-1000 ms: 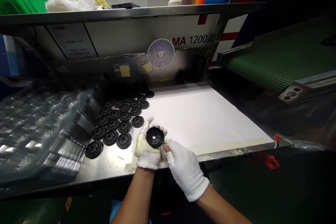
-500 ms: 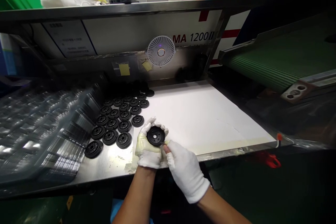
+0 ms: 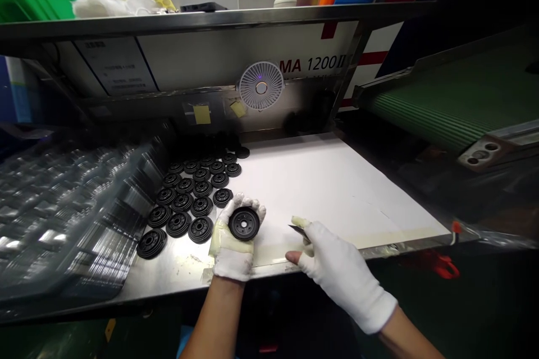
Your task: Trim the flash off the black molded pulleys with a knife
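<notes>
My white-gloved left hand [image 3: 233, 244], fingers partly curled, cups a round black disc [image 3: 243, 216] with a centre hole over the near part of the silver metal counter [image 3: 172, 272]. My white-gloved right hand [image 3: 341, 269], half closed, thumb tip free, holds a small dark pointed blade [image 3: 298, 230], apart from the disc. Similar black discs [image 3: 201, 206] left, stacked clear plastic trays [image 3: 76, 207] beyond.

Discs [image 3: 182, 202] lie on the table [image 3: 179, 266] between trays [image 3: 84, 207] on the left and a paper sheet [image 3: 320, 190] on the right. Behind the sheet, a fan [image 3: 261, 86] sits below a shelf [image 3: 236, 18]. A conveyor [image 3: 438, 104] stands right of the table.
</notes>
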`<act>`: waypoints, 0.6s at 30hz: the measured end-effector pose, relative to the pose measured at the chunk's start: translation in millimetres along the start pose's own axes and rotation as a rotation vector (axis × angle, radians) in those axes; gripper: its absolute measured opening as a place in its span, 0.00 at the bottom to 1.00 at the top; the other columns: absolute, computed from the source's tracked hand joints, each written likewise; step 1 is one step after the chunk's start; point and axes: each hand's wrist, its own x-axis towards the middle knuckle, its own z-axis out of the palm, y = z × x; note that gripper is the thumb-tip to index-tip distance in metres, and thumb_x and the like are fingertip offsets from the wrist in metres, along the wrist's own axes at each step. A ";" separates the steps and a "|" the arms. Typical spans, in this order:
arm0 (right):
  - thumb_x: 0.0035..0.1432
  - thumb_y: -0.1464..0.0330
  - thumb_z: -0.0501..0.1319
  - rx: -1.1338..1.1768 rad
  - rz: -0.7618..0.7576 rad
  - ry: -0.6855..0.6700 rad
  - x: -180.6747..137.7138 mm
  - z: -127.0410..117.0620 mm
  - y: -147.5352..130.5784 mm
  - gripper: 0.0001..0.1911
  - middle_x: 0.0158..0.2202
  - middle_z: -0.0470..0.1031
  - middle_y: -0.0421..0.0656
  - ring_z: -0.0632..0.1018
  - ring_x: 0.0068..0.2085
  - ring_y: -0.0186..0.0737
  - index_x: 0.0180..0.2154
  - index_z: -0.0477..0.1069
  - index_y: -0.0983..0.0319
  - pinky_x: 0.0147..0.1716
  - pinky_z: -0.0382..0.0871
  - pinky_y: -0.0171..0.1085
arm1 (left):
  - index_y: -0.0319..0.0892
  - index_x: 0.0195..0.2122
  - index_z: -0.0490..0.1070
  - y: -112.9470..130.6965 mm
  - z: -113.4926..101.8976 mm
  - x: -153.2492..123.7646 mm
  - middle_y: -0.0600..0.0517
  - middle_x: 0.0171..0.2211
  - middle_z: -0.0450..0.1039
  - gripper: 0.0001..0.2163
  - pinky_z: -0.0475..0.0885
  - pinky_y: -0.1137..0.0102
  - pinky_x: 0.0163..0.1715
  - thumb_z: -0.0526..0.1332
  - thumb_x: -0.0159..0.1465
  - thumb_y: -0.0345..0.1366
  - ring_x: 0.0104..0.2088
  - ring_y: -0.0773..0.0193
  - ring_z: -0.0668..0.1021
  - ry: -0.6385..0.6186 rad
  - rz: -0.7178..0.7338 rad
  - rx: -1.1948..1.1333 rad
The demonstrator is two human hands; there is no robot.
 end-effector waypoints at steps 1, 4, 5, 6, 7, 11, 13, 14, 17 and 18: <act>0.50 0.61 0.60 0.007 -0.017 0.027 -0.3 -0.6 2.2 0.26 0.37 0.73 0.42 0.75 0.35 0.42 0.51 0.61 0.56 0.32 0.66 0.37 | 0.38 0.30 0.69 -0.4 0.7 -1.0 0.52 0.27 0.69 0.02 0.69 0.60 0.42 0.59 0.55 0.30 0.33 0.63 0.74 -0.002 -0.005 0.004; 0.59 0.65 0.50 0.040 -0.081 0.112 -1.5 1.8 4.6 0.21 0.42 0.71 0.45 0.74 0.40 0.42 0.54 0.58 0.57 0.38 0.67 0.40 | 0.38 0.31 0.70 -1.6 2.2 -3.6 0.51 0.29 0.70 0.03 0.68 0.57 0.44 0.59 0.55 0.31 0.35 0.61 0.74 -0.011 -0.020 0.011; 0.59 0.67 0.48 0.048 -0.091 0.129 -1.6 3.5 4.9 0.20 0.43 0.71 0.45 0.74 0.41 0.42 0.54 0.58 0.57 0.39 0.67 0.40 | 0.38 0.31 0.70 -1.7 2.4 -4.3 0.51 0.29 0.70 0.03 0.68 0.57 0.44 0.59 0.55 0.31 0.35 0.61 0.74 -0.014 -0.024 0.012; 0.59 0.69 0.47 0.055 -0.094 0.135 -1.4 5.4 5.4 0.20 0.44 0.70 0.46 0.73 0.42 0.42 0.54 0.59 0.58 0.41 0.67 0.41 | 0.38 0.31 0.70 -1.6 2.4 -4.9 0.51 0.29 0.70 0.04 0.68 0.56 0.44 0.59 0.56 0.32 0.36 0.61 0.74 -0.018 -0.025 0.013; 0.59 0.70 0.46 0.064 -0.094 0.129 -0.9 7.4 6.2 0.21 0.44 0.70 0.46 0.73 0.43 0.43 0.54 0.59 0.58 0.42 0.67 0.41 | 0.38 0.31 0.70 -1.2 2.3 -5.6 0.51 0.29 0.70 0.04 0.68 0.56 0.44 0.59 0.56 0.32 0.36 0.61 0.74 -0.020 -0.024 0.014; 0.57 0.72 0.46 0.167 -0.073 0.049 2.4 12.3 10.8 0.22 0.44 0.70 0.45 0.72 0.43 0.41 0.54 0.59 0.58 0.44 0.66 0.43 | 0.38 0.32 0.70 1.5 0.2 -8.7 0.50 0.31 0.72 0.05 0.68 0.57 0.45 0.59 0.56 0.32 0.37 0.60 0.75 -0.012 -0.031 0.009; 0.58 0.72 0.46 0.245 -0.058 0.005 3.5 11.2 12.9 0.23 0.41 0.72 0.43 0.73 0.41 0.39 0.55 0.58 0.57 0.44 0.67 0.42 | 0.38 0.33 0.70 2.9 -1.4 -9.6 0.50 0.31 0.72 0.05 0.68 0.57 0.46 0.59 0.56 0.31 0.37 0.60 0.75 -0.010 -0.045 0.000; 0.58 0.71 0.46 0.278 -0.053 -0.009 3.6 10.0 13.6 0.23 0.40 0.72 0.43 0.73 0.41 0.39 0.55 0.58 0.57 0.44 0.67 0.42 | 0.38 0.33 0.70 3.3 -2.3 -9.4 0.49 0.31 0.72 0.05 0.68 0.57 0.46 0.59 0.56 0.31 0.37 0.60 0.75 -0.011 -0.053 -0.006; 0.59 0.68 0.47 0.337 -0.042 -0.019 1.9 6.4 14.2 0.22 0.40 0.73 0.43 0.73 0.41 0.41 0.55 0.59 0.57 0.43 0.67 0.42 | 0.38 0.33 0.70 3.6 -5.0 -5.3 0.49 0.32 0.73 0.05 0.68 0.56 0.45 0.58 0.56 0.31 0.38 0.59 0.75 -0.001 -0.075 -0.042; 0.58 0.68 0.48 0.357 -0.038 -0.015 0.8 6.0 13.8 0.22 0.40 0.73 0.44 0.73 0.41 0.41 0.55 0.60 0.57 0.43 0.67 0.42 | 0.38 0.33 0.70 3.3 -5.9 -3.1 0.49 0.32 0.73 0.05 0.69 0.56 0.44 0.58 0.56 0.31 0.38 0.59 0.75 0.008 -0.078 -0.059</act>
